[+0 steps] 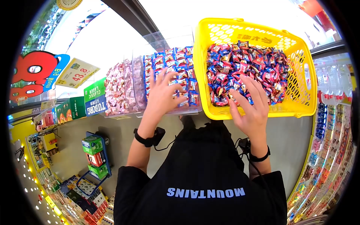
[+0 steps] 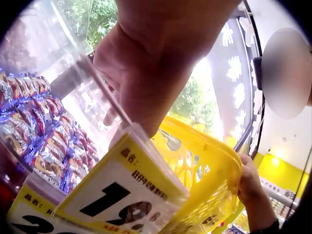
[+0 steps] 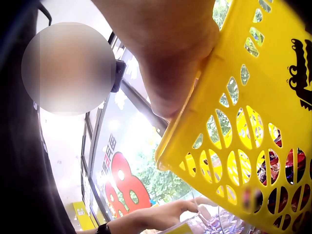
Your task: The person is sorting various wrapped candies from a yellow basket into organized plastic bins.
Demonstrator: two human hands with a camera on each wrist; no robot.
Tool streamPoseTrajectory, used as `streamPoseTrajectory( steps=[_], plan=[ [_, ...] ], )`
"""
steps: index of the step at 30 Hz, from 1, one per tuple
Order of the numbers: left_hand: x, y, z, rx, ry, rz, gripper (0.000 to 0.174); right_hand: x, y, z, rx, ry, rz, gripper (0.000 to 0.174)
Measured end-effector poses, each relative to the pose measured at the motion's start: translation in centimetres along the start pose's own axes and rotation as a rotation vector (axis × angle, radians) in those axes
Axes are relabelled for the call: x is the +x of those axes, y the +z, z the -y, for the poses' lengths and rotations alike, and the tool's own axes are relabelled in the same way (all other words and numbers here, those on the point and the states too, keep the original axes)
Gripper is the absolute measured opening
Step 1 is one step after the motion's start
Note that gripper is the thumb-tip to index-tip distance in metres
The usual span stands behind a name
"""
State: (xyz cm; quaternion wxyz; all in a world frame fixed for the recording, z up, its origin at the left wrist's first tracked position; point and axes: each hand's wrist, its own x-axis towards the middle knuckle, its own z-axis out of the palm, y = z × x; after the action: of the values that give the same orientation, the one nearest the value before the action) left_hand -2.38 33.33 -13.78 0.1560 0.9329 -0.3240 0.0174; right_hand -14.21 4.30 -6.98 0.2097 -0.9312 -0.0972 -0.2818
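My left hand [image 1: 164,93] is over a clear bin of blue-and-red wrapped candies [image 1: 170,60], fingers spread and slightly bent, with nothing visible in them. Those candies lie in rows, and in the left wrist view the packets [image 2: 53,141] are beside the hand [image 2: 146,73]. A yellow basket [image 1: 308,110] holds a heap of loose wrapped candies [image 1: 243,65]. Across its near rim, my right hand [image 1: 252,110] reaches over the heap with fingers extended and apart. The right wrist view shows that hand [image 3: 165,63] at the basket's rim [image 3: 168,146]; its fingertips are hidden there.
Pink-wrapped candies [image 1: 120,88] fill a bin on the left, beside a green carton [image 1: 95,96]. Price cards [image 2: 122,190] stand at the bin's front. A trolley with boxes [image 1: 98,157] is on the floor at left. Stocked shelves [image 1: 326,150] line the right side.
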Motion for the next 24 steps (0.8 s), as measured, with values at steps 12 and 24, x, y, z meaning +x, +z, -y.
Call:
streamPoseTrajectory(
  steps=[12,24],
  plan=[
    [-4.3,0.1,3.5,-0.048,-0.217,-0.237,0.019,0.5,0.1,0.0,0.005,0.048,0.114,0.028],
    [-4.1,0.2,3.2,-0.054,-0.185,-0.242,0.023,0.5,-0.4,0.2,0.003,0.056,0.212,0.028]
  ],
)
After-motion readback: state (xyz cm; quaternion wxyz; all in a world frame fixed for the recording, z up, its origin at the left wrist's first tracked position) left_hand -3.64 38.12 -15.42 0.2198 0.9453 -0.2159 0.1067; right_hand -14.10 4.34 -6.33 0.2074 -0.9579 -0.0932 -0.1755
